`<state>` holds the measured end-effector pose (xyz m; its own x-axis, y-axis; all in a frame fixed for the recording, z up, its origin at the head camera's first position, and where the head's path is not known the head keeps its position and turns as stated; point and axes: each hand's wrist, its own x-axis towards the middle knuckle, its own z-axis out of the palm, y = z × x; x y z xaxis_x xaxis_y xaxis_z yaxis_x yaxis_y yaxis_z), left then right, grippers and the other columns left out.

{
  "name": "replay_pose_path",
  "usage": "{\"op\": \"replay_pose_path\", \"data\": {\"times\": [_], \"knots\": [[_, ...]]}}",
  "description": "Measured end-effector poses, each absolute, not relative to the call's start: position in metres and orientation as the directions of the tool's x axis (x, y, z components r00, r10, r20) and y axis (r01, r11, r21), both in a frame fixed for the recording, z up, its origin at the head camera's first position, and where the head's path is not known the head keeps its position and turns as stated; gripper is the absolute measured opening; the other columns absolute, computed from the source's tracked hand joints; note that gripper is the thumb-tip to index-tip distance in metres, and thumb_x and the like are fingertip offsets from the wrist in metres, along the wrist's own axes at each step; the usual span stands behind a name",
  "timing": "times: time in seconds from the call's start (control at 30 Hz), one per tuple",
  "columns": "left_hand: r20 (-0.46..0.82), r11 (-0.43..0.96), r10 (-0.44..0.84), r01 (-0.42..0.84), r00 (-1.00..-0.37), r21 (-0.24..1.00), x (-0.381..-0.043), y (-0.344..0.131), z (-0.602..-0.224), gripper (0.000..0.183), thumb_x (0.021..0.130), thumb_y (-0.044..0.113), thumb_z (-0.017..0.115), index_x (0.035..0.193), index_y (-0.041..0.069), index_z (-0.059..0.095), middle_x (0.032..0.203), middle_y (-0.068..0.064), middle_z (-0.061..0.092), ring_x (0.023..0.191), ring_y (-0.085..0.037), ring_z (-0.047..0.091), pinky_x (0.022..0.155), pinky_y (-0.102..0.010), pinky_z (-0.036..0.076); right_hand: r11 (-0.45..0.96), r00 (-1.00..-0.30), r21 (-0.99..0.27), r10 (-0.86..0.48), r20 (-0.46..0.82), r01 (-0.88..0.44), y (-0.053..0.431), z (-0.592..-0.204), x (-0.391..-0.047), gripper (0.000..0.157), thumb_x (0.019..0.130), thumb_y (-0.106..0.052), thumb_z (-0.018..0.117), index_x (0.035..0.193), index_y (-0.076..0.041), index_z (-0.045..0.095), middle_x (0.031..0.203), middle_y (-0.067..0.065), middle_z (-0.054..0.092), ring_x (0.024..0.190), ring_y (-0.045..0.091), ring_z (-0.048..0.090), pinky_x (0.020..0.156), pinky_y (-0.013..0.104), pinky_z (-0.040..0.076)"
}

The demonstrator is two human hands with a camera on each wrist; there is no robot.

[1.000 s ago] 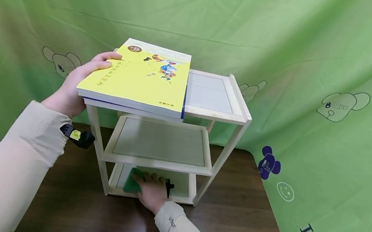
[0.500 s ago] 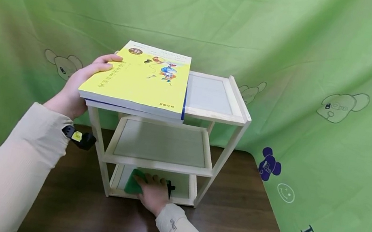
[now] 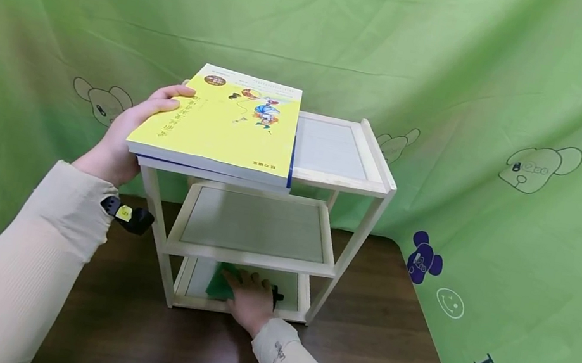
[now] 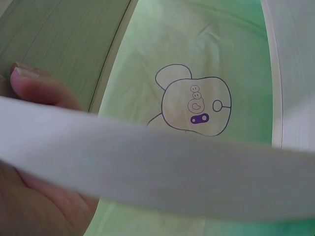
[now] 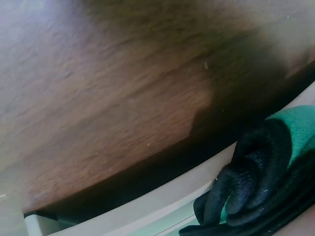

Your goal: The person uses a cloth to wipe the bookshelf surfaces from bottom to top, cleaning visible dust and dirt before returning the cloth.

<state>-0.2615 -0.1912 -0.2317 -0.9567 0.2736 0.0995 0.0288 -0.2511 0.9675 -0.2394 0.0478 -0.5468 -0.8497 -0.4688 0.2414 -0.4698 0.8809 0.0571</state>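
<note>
A yellow-covered book (image 3: 225, 125) lies on a blue-edged book (image 3: 211, 173), both on the left part of a white three-tier shelf rack's top (image 3: 334, 144). My left hand (image 3: 132, 126) grips the books from the left, two digits over the yellow cover. In the left wrist view more of that hand's fingers (image 4: 44, 88) show beyond a blurred pale bar. Down on the bottom tier (image 3: 184, 302), my right hand (image 3: 250, 303) holds a green and black cloth (image 3: 218, 285) against the panel. The cloth is bunched in dark folds (image 5: 256, 172) in the right wrist view.
The middle tier (image 3: 260, 224) is a grey panel in a pale frame, close above my right hand. Dark wood-patterned flooring (image 3: 371, 323) surrounds the rack. A green printed curtain (image 3: 318, 19) hangs behind and on both sides.
My right hand and the cloth have slid slightly right along the bottom tier. The left hand keeps its hold on the books, while the whole head view has shifted a little.
</note>
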Motion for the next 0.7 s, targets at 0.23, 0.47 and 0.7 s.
{"op": "replay_pose_path", "data": {"times": [0.23, 0.47, 0.7], "knots": [[0.1, -0.262, 0.28, 0.024, -0.955, 0.965, -0.263, -0.191, -0.231, 0.031, 0.103, 0.033, 0.045, 0.134, 0.032, 0.048, 0.154, 0.004, 0.032, 0.073, -0.004, 0.067, 0.061, -0.017, 0.049, 0.898, -0.87, 0.038, -0.435, 0.23, -0.439, 0.057, -0.544, -0.242, 0.06, 0.088, -0.041, 0.071, 0.143, -0.034, 0.05, 0.135, 0.001, 0.06, 0.114, 0.024, 0.062, 0.086, 0.043, 0.052], [0.101, -0.297, 0.286, 0.012, -0.953, 0.955, -0.263, -0.195, -0.233, 0.031, 0.103, 0.032, 0.047, 0.134, 0.03, 0.047, 0.149, 0.007, 0.037, 0.074, -0.005, 0.068, 0.061, -0.017, 0.05, 0.904, -0.866, 0.05, -0.422, 0.269, -0.425, 0.062, -0.547, -0.246, 0.059, 0.086, -0.038, 0.072, 0.142, -0.032, 0.052, 0.13, 0.002, 0.062, 0.107, 0.025, 0.063, 0.08, 0.04, 0.052], [0.11, -0.306, 0.292, 0.016, -0.95, 0.952, -0.263, -0.193, -0.234, 0.031, 0.103, 0.031, 0.047, 0.134, 0.03, 0.047, 0.137, 0.008, 0.046, 0.074, -0.005, 0.069, 0.062, -0.018, 0.051, 0.913, -0.881, 0.025, -0.399, 0.256, -0.406, 0.07, -0.547, -0.248, 0.058, 0.087, -0.037, 0.071, 0.142, -0.032, 0.052, 0.13, 0.003, 0.063, 0.108, 0.027, 0.062, 0.08, 0.041, 0.052]]}}
